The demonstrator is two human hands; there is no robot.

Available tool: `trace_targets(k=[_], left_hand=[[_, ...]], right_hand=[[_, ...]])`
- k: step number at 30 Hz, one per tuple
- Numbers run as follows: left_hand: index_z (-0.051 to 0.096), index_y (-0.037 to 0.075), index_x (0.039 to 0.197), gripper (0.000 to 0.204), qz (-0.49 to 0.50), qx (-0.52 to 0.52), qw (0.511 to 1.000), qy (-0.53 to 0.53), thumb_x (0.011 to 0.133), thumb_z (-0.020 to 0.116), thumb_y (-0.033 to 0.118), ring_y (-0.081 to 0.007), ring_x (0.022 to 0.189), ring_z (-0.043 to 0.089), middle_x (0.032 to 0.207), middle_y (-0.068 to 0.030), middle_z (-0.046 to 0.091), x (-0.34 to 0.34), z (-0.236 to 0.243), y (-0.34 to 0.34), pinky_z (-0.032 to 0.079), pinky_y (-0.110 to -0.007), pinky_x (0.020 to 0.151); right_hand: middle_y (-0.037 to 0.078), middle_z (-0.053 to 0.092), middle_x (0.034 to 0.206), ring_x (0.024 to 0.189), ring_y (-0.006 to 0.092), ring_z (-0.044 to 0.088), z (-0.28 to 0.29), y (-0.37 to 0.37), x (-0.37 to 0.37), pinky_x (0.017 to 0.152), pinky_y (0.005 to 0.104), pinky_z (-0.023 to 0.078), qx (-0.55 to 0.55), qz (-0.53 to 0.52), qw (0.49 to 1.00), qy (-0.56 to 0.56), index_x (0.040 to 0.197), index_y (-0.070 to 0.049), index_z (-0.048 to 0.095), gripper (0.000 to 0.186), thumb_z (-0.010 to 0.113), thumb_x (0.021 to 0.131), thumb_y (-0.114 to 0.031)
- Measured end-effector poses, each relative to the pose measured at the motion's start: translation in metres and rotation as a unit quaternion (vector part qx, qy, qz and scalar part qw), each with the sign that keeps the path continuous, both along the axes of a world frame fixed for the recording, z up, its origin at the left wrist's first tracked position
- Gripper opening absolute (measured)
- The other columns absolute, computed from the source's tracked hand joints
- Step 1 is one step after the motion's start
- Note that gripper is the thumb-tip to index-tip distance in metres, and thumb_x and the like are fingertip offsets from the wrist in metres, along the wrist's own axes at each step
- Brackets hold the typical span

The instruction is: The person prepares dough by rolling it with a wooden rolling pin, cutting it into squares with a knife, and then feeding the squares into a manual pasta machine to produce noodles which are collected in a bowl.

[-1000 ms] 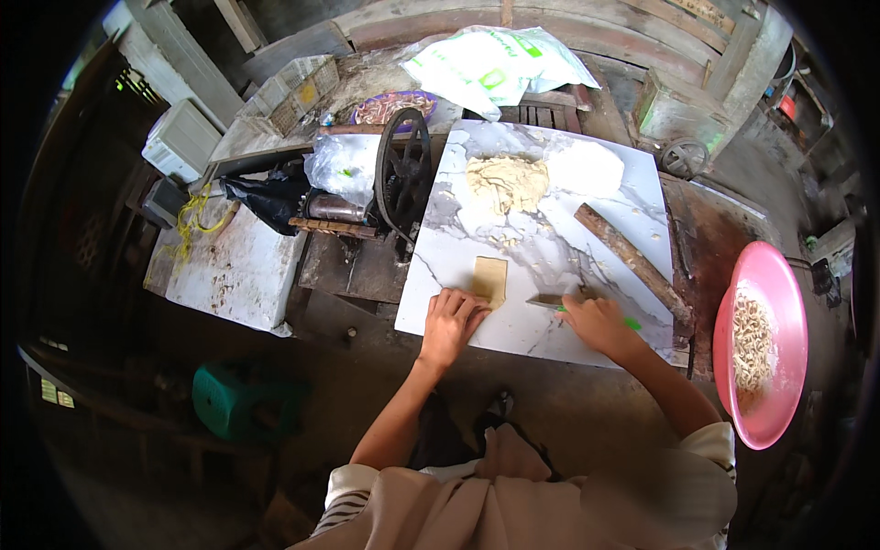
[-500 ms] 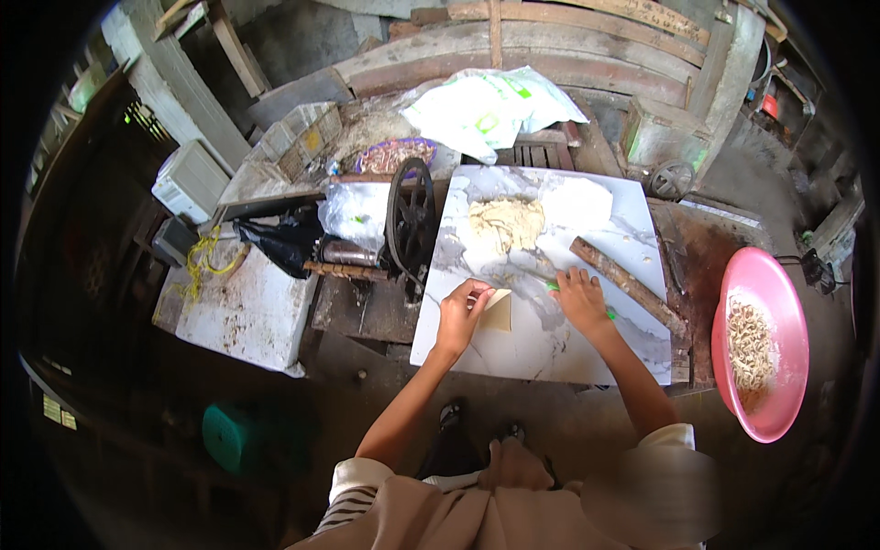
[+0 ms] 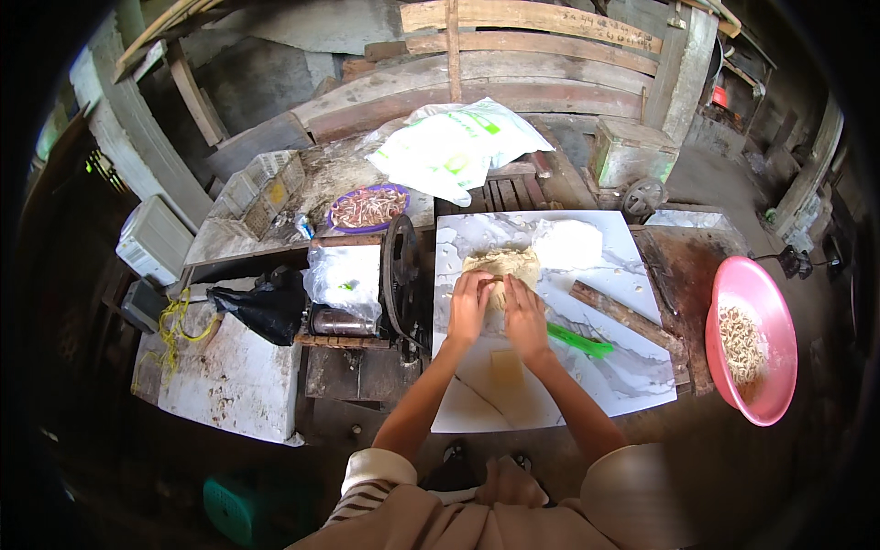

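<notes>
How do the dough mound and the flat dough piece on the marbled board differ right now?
Shape: the dough mound is lumpy and ragged; the flat dough piece is thin and roughly rectangular.
Size: the mound is clearly larger than the flat piece.
Hands: the left hand and right hand meet at the mound's near side; neither touches the flat piece.
Shared: both are yellowish and lie on the marbled board.

Blk bag (image 3: 266, 302) + yellow cord (image 3: 171, 335) off worktop (image 3: 587, 394) L edge, wht sacks (image 3: 458, 147) past far edge, grn stool (image 3: 229, 509) off near-L corner
</notes>
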State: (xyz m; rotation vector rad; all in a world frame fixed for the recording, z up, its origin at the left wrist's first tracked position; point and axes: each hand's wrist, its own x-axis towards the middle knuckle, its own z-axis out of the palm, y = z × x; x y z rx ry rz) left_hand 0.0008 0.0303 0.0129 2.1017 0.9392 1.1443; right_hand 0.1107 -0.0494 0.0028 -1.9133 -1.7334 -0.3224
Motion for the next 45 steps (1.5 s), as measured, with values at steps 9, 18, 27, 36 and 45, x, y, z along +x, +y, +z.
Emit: trace_targets(k=[9, 18, 27, 36, 45], left_hand=[[0.015, -0.004, 0.145, 0.069, -0.12, 0.154, 0.955, 0.222, 0.087, 0.049, 0.011, -0.0285, 0.142, 0.016, 0.152, -0.0179, 0.017, -0.018, -0.021, -0.018, 0.012, -0.053, 0.112], [0.019, 0.004, 0.146, 0.07, -0.132, 0.098, 0.963, 0.214, 0.088, 0.055, 0.016, -0.0286, 0.141, 0.019, 0.151, -0.0149, 0.02, -0.027, -0.012, -0.024, 0.016, -0.053, 0.11], [0.05, 0.008, 0.128, 0.047, -0.147, 0.074, 0.971, 0.172, 0.084, 0.064, 0.014, -0.0279, 0.111, 0.047, 0.12, -0.0107, 0.048, -0.074, -0.026, -0.081, 0.039, -0.041, 0.088], [0.057, 0.008, 0.109, 0.032, -0.112, 0.048, 0.981, 0.148, 0.078, 0.066, 0.009, -0.0313, 0.099, 0.05, 0.102, -0.011, 0.05, -0.056, -0.037, -0.084, 0.042, -0.043, 0.082], [0.056, 0.004, 0.093, 0.02, -0.169, 0.01, 0.98, 0.102, 0.077, 0.067, 0.005, -0.0307, 0.086, 0.058, 0.089, -0.011, 0.057, -0.044, -0.043, -0.06, 0.048, -0.041, 0.074]], right_hand=[[0.006, 0.026, 0.151, 0.141, 0.0333, 0.017, -0.019, 0.007, -0.013, 0.11, 0.055, 0.019, -0.07, -0.082, 0.989, -0.104, 0.143, -0.008, 0.034, 0.061, 0.052, 0.084, -0.012], [0.008, 0.03, 0.149, 0.135, 0.0363, 0.025, -0.012, -0.016, -0.01, 0.107, 0.0529, 0.025, -0.093, -0.077, 0.992, 0.019, 0.145, -0.014, 0.027, 0.08, 0.066, 0.075, -0.012], [0.008, 0.05, 0.126, 0.112, 0.0289, 0.046, -0.018, -0.102, -0.019, 0.093, 0.0432, 0.037, -0.083, -0.035, 0.994, 0.067, 0.118, -0.007, 0.058, 0.039, 0.059, 0.079, -0.006], [0.01, 0.051, 0.119, 0.112, 0.0303, 0.045, -0.019, -0.098, -0.023, 0.09, 0.0444, 0.038, -0.023, -0.018, 0.999, 0.013, 0.106, -0.006, 0.059, 0.024, 0.059, 0.083, -0.013], [0.009, 0.052, 0.116, 0.112, 0.0292, 0.045, -0.018, -0.086, -0.012, 0.093, 0.0445, 0.036, -0.034, 0.03, 0.998, 0.041, 0.102, -0.007, 0.058, 0.02, 0.06, 0.084, -0.016]])
